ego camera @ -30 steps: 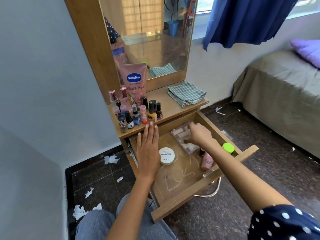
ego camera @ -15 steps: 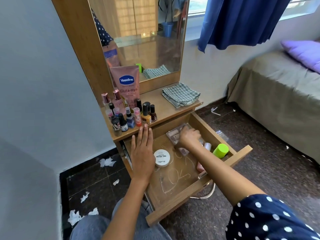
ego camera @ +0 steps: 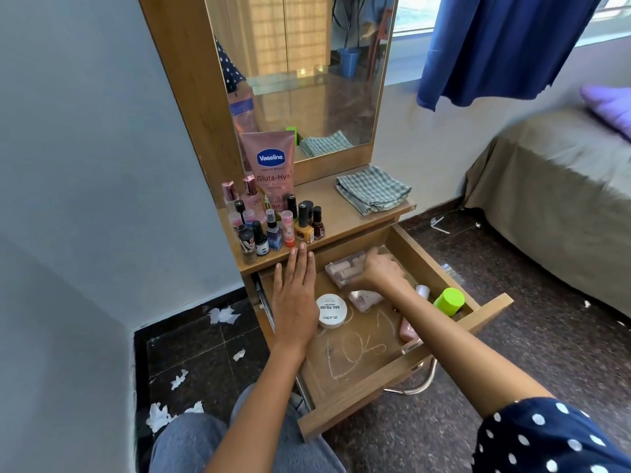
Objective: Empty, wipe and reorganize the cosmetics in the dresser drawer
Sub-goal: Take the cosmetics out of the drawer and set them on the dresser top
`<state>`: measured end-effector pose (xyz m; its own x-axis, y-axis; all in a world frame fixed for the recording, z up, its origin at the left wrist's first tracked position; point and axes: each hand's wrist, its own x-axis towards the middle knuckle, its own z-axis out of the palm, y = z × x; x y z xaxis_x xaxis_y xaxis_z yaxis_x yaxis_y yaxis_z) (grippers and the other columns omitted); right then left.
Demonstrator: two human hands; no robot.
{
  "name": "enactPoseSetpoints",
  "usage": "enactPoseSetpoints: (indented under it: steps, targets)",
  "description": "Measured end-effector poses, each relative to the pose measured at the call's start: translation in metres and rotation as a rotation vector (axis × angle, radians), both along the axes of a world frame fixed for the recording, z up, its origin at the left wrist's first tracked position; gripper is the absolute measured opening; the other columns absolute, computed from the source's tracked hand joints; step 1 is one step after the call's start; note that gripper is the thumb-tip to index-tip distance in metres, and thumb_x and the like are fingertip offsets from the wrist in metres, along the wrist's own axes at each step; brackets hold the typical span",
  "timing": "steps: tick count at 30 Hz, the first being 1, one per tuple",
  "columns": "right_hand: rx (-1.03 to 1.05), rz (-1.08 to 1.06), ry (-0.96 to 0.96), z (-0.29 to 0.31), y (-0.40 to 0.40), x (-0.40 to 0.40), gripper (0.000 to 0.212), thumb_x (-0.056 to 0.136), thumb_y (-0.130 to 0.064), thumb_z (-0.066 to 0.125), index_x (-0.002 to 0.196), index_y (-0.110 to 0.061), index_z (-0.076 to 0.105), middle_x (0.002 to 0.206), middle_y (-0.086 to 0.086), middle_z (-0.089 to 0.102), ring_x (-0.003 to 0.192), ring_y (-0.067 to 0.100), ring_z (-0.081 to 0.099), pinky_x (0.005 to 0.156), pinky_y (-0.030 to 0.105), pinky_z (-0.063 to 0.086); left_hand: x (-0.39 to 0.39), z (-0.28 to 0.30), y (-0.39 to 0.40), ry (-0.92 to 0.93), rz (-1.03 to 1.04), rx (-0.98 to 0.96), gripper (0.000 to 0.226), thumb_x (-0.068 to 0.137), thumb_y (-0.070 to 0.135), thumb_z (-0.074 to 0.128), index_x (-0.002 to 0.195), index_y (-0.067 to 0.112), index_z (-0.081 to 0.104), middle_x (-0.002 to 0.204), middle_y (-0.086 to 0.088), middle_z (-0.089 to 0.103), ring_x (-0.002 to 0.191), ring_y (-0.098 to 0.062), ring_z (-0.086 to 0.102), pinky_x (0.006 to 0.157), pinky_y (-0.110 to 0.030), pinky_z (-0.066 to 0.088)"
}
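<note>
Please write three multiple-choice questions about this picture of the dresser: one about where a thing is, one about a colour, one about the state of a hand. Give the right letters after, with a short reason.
1. Where does the folded checked cloth lie?
A. in the drawer
B. on the dresser top, right of the bottles
C. on the floor

2. What colour is the cap at the drawer's right side?
A. bright green
B. red
C. black

3. How is the left hand?
A. gripping the white jar
B. curled into a fist
C. flat with straight fingers, over the drawer's left part

Answers:
1 B, the cloth rests on the wooden top beneath the mirror.
2 A, the cap is lime green.
3 C, the fingers are straight and the white jar lies free beside the hand.
</note>
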<state>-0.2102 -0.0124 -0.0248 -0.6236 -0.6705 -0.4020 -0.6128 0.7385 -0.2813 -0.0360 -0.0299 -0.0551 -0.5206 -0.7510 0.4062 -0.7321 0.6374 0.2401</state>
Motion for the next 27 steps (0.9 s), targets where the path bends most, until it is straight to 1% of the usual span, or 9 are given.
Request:
enactPoseSetpoints:
  steps: [3,7,10,12,15,18,22,25,27]
  targets:
    - [-0.057,0.051,0.025,0.005,0.005,0.004,0.112,0.057,-0.055,0.085,0.142,-0.013,0.026,0.140,0.020,0.039,0.127,0.039,0.042,0.103,0.052,0.042,0.000,0.001,0.000,0.000,-0.002,0.003,0.076,0.076,-0.007,0.062,0.145,0.007,0.033,0.156,-0.009,0.021,0.145,-0.021,0.014,0.118,-0.039,0.003]
    - [-0.102,0.126,0.100,0.018,0.016,0.012,0.106,0.054,-0.061,0.082,0.135,-0.013,0.033,0.132,0.017,0.044,0.121,0.035,0.044,0.097,0.048,0.045,0.000,0.001,0.001,0.019,-0.015,0.003,0.073,0.079,-0.009,0.057,0.146,0.007,0.031,0.156,-0.008,0.019,0.146,-0.021,0.011,0.118,-0.040,0.005]
    - [-0.191,0.115,0.102,0.029,0.031,0.013,0.100,0.052,-0.063,0.081,0.126,-0.013,0.034,0.123,0.015,0.049,0.111,0.032,0.050,0.090,0.044,0.049,0.000,0.001,0.003,0.011,-0.006,0.001,0.072,0.079,-0.008,0.056,0.146,0.007,0.032,0.156,-0.009,0.020,0.146,-0.021,0.012,0.118,-0.039,0.004]
    - [-0.274,0.073,0.090,0.035,0.043,0.011,0.102,0.051,-0.063,0.081,0.124,-0.013,0.030,0.118,0.015,0.051,0.106,0.032,0.052,0.087,0.044,0.051,0.000,0.002,0.004,0.006,0.000,-0.001,0.072,0.079,-0.007,0.055,0.146,0.007,0.032,0.156,-0.010,0.020,0.146,-0.022,0.012,0.118,-0.039,0.003]
    - [-0.397,0.014,0.100,0.046,0.057,0.009,0.110,0.052,-0.063,0.081,0.130,-0.010,0.026,0.127,0.018,0.050,0.116,0.035,0.051,0.093,0.047,0.049,-0.002,0.004,0.008,0.007,-0.017,-0.036,0.071,0.079,-0.005,0.054,0.146,0.005,0.031,0.156,-0.011,0.021,0.145,-0.023,0.014,0.118,-0.039,0.003]
    - [-0.470,-0.024,0.121,0.061,0.058,0.006,0.108,0.054,-0.061,0.082,0.130,-0.008,0.028,0.127,0.020,0.049,0.118,0.038,0.049,0.094,0.046,0.047,-0.003,0.005,0.010,-0.004,-0.049,-0.082,0.074,0.078,-0.006,0.054,0.147,0.004,0.029,0.156,-0.012,0.020,0.146,-0.024,0.013,0.118,-0.040,0.006]
    - [-0.556,-0.030,0.141,0.080,0.033,0.004,0.112,0.052,-0.061,0.084,0.131,-0.005,0.028,0.126,0.021,0.049,0.117,0.041,0.048,0.095,0.052,0.045,-0.004,0.004,0.011,-0.051,-0.063,-0.083,0.082,0.074,-0.007,0.052,0.149,0.005,0.022,0.159,-0.011,0.010,0.147,-0.023,0.006,0.117,-0.041,0.006]
    - [-0.575,-0.024,0.176,0.090,0.005,0.005,0.110,0.053,-0.060,0.084,0.131,-0.006,0.029,0.128,0.022,0.047,0.121,0.041,0.045,0.097,0.053,0.043,-0.004,0.003,0.009,-0.103,-0.049,-0.081,0.081,0.077,0.001,0.052,0.150,0.006,0.018,0.159,-0.011,0.005,0.147,-0.022,0.002,0.117,-0.041,0.003]
    - [-0.570,-0.008,0.211,0.094,-0.013,0.004,0.110,0.053,-0.061,0.083,0.131,-0.006,0.029,0.127,0.022,0.048,0.121,0.041,0.045,0.099,0.054,0.041,-0.005,0.002,0.007,-0.124,-0.039,-0.070,0.079,0.080,0.007,0.056,0.150,0.005,0.018,0.159,-0.011,0.005,0.147,-0.022,0.001,0.117,-0.041,0.003]
